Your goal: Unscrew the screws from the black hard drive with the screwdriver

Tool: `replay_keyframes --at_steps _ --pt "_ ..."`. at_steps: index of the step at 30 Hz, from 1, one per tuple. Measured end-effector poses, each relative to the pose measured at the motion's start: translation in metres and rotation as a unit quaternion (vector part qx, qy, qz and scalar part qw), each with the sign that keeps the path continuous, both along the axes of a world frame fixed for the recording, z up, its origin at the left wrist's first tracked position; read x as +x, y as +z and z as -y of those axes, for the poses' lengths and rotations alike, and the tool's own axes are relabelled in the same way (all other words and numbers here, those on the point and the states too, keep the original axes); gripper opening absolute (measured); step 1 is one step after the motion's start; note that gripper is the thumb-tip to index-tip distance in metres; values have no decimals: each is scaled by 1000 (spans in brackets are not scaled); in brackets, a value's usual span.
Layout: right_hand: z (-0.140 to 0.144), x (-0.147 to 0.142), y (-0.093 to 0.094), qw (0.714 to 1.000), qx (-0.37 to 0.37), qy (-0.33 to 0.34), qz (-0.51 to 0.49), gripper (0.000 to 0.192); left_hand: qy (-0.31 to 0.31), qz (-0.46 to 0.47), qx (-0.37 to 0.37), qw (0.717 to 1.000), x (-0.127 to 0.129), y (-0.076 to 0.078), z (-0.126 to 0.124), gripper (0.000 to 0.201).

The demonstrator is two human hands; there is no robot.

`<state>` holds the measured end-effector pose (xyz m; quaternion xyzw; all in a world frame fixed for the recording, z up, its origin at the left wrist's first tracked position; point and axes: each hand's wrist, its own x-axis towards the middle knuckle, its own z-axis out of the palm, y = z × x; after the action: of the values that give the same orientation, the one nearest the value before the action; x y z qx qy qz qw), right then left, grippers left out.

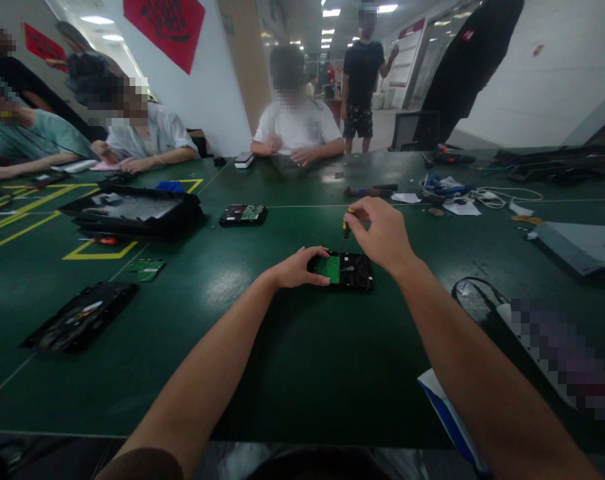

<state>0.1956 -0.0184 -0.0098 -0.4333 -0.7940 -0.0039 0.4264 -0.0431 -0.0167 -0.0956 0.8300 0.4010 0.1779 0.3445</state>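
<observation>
A black hard drive [356,270] lies flat on the green table, its green circuit board [328,268] facing up. My left hand [302,268] grips the drive's left end, with the thumb along the near edge and fingers along the far edge. Above the drive's far edge, my right hand [379,230] pinches a screwdriver [345,227] with a yellow and black handle. The screwdriver stands upright and its shaft points down at the drive near the board's far edge. Whether its tip sits in a screw is too small to tell.
Another hard drive [243,214] lies beyond my left hand. To the left are a black tray [132,207], a loose circuit board [147,268] and a dark drive [85,313]. Rightward lie tools [369,190], cables [502,195] and a grey box [582,243]. People sit across the table.
</observation>
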Motion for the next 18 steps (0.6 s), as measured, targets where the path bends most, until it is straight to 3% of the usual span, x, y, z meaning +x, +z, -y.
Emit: replay_keyframes --at_steps 18 --pt "-2 0 -1 999 -14 -22 -20 11 1 5 1 1000 -1 -3 -2 82"
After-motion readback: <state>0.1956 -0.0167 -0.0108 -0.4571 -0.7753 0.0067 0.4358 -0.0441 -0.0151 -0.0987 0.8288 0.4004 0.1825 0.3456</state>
